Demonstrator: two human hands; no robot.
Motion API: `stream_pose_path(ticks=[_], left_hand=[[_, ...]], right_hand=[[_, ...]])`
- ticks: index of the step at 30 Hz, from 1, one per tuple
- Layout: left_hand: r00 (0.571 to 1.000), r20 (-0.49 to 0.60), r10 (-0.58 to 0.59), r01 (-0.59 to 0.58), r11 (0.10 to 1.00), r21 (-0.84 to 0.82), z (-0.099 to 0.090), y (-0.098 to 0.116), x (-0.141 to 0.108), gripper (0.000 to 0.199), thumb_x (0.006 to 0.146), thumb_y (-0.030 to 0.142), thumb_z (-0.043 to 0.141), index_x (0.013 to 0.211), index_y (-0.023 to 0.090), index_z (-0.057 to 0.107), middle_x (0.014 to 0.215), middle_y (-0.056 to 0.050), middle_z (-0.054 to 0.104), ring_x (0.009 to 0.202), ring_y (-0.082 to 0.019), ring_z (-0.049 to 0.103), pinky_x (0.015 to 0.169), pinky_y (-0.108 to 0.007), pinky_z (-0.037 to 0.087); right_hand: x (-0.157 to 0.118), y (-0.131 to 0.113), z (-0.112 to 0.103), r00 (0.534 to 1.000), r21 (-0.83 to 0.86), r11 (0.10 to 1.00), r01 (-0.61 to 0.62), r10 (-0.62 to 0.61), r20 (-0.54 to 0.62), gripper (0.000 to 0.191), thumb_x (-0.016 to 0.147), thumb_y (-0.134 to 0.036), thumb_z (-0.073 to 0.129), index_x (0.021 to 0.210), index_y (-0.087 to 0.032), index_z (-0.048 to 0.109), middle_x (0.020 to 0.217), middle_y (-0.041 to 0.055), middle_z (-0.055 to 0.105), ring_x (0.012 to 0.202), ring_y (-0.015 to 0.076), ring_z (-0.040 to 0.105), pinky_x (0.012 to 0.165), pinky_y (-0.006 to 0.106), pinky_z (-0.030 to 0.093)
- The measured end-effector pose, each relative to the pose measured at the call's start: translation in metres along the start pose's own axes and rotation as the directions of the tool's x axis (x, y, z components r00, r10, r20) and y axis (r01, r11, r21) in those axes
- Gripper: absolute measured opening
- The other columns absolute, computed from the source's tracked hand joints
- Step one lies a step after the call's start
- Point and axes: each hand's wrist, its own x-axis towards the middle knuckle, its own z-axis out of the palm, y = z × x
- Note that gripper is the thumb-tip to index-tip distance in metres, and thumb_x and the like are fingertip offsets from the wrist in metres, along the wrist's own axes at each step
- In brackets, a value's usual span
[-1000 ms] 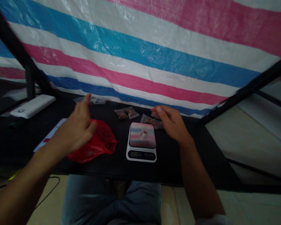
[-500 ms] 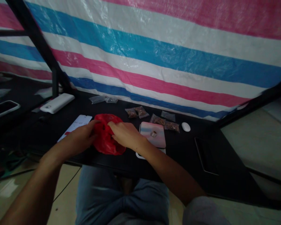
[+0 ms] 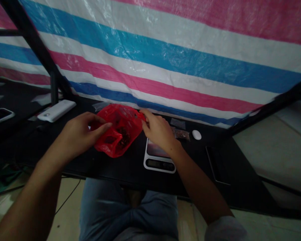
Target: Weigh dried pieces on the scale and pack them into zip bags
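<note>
A red plastic bag (image 3: pixel 107 147) stands wide-mouthed on the black table, with small dark brown pieces (image 3: pixel 124 136) inside. My right hand (image 3: pixel 158 129) pinches the bag's right rim between thumb and fingers. At the left side of the bag is my left hand (image 3: pixel 80 134), its thumb stretched over the mouth and apart from the fingers. Below my right hand lies a white digital scale (image 3: pixel 147 162), its display facing me and its plate partly hidden by the hand and forearm.
Small clear bags with brown contents (image 3: pixel 182 134) lie behind the scale, near an empty clear bag (image 3: pixel 178 124) and a white round object (image 3: pixel 197 135). A dark phone-like slab (image 3: pixel 217 165) is at right, a white power bank (image 3: pixel 57 111) at left. Striped sheeting (image 3: pixel 165 63) hangs behind.
The bag's mouth has been spread open, showing its contents. My right hand has moved right and up with the rim, over the scale; my left hand has moved left, its thumb now apart.
</note>
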Motion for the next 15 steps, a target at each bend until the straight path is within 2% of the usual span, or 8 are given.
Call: stream_pose_path(ticks=[2, 5, 7, 9, 12, 15], left_hand=[[0.997, 0.004, 0.073, -0.073, 0.994, 0.077, 0.005, 0.0, 0.004, 0.045, 0.079, 0.051, 0.055, 0.099, 0.016, 0.073, 0.098, -0.009, 0.07, 0.079, -0.024, 0.064, 0.077, -0.038, 0.054], [0.987, 0.053, 0.15, -0.154, 0.985, 0.081, 0.008, -0.001, 0.007, 0.048, 0.076, 0.036, 0.048, 0.109, 0.012, 0.072, 0.106, -0.012, 0.068, 0.085, -0.024, 0.064, 0.086, -0.041, 0.056], [0.977, 0.102, 0.185, -0.191, 0.981, 0.045, 0.007, -0.003, 0.005, 0.049, 0.077, 0.033, 0.048, 0.116, 0.012, 0.07, 0.112, -0.012, 0.069, 0.093, -0.026, 0.066, 0.092, -0.042, 0.056], [0.961, 0.163, 0.223, -0.224, 0.974, -0.008, 0.005, -0.006, 0.001, 0.051, 0.079, 0.032, 0.049, 0.123, 0.014, 0.068, 0.118, -0.012, 0.069, 0.101, -0.027, 0.067, 0.095, -0.041, 0.056], [0.949, 0.24, 0.202, -0.192, 0.979, -0.065, 0.004, -0.01, -0.006, 0.055, 0.08, 0.032, 0.05, 0.131, 0.015, 0.061, 0.123, -0.011, 0.07, 0.103, -0.027, 0.069, 0.092, -0.04, 0.057], [0.954, 0.29, 0.072, -0.064, 0.997, -0.034, 0.006, -0.006, -0.008, 0.054, 0.086, 0.045, 0.053, 0.131, 0.016, 0.057, 0.116, -0.011, 0.071, 0.092, -0.027, 0.071, 0.08, -0.039, 0.058]], right_hand=[[-0.004, 0.003, -0.001, 0.997, -0.071, 0.997, -0.031, 0.036, 0.066, 0.043, 0.104, -0.026, 0.046, 0.146, -0.025, 0.053, 0.12, 0.0128, 0.077, 0.104, 0.0295, 0.074, 0.089, 0.041, 0.054], [-0.01, 0.004, -0.005, 0.99, -0.118, 0.992, -0.049, 0.064, 0.127, 0.038, 0.103, -0.026, 0.049, 0.14, -0.023, 0.056, 0.118, 0.0141, 0.076, 0.105, 0.0317, 0.074, 0.089, 0.044, 0.055], [-0.014, 0.001, -0.009, 0.993, -0.092, 0.995, -0.023, 0.033, 0.111, 0.034, 0.101, -0.028, 0.054, 0.134, -0.02, 0.06, 0.12, 0.0153, 0.074, 0.11, 0.0325, 0.072, 0.091, 0.046, 0.055], [-0.016, -0.005, -0.01, 0.999, -0.045, 0.999, 0.025, -0.023, 0.043, 0.034, 0.099, -0.031, 0.061, 0.13, -0.018, 0.062, 0.126, 0.0168, 0.071, 0.119, 0.033, 0.068, 0.097, 0.047, 0.054], [-0.009, -0.012, -0.005, 0.997, 0.021, 0.997, 0.071, -0.07, -0.044, 0.048, 0.096, -0.041, 0.068, 0.136, -0.015, 0.059, 0.132, 0.0196, 0.068, 0.127, 0.035, 0.062, 0.104, 0.049, 0.051], [0.01, -0.015, 0.009, 1.0, 0.101, 0.995, 0.016, -0.015, -0.013, 0.068, 0.092, -0.056, 0.07, 0.142, -0.013, 0.053, 0.13, 0.0226, 0.07, 0.122, 0.0379, 0.066, 0.099, 0.05, 0.054]])
